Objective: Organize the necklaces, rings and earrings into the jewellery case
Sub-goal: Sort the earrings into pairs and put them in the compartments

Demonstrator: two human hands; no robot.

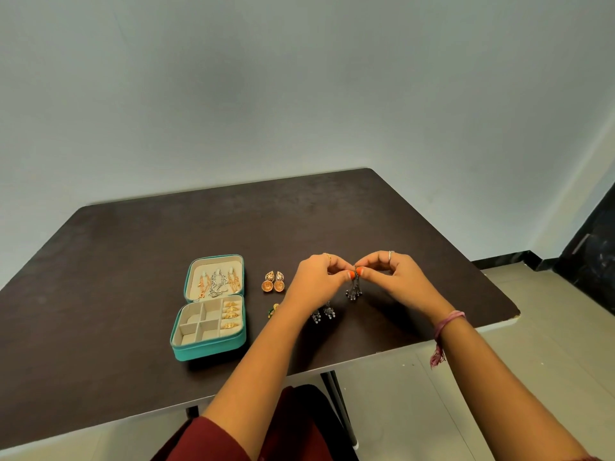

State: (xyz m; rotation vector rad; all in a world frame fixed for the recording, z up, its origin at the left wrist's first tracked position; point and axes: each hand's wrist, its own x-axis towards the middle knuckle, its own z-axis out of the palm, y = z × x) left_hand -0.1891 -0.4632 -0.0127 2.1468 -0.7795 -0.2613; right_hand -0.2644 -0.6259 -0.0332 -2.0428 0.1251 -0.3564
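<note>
My teal jewellery case (209,347) lies open, necklaces (218,282) in its lid, gold rings (230,314) slotted; a dark dangling earring (354,287) hangs pinched.

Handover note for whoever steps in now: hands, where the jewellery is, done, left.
Hands: left hand and right hand both pinch the top of one dark dangling earring, held above the table.
Case: open, on the table to the left. Necklaces hang in the lid; gold rings sit in the right-hand slots. Other compartments look empty.
Left: the held earring, the orange earring pair, the dark earring pair, and a small green piece partly hidden by the left arm.
</note>
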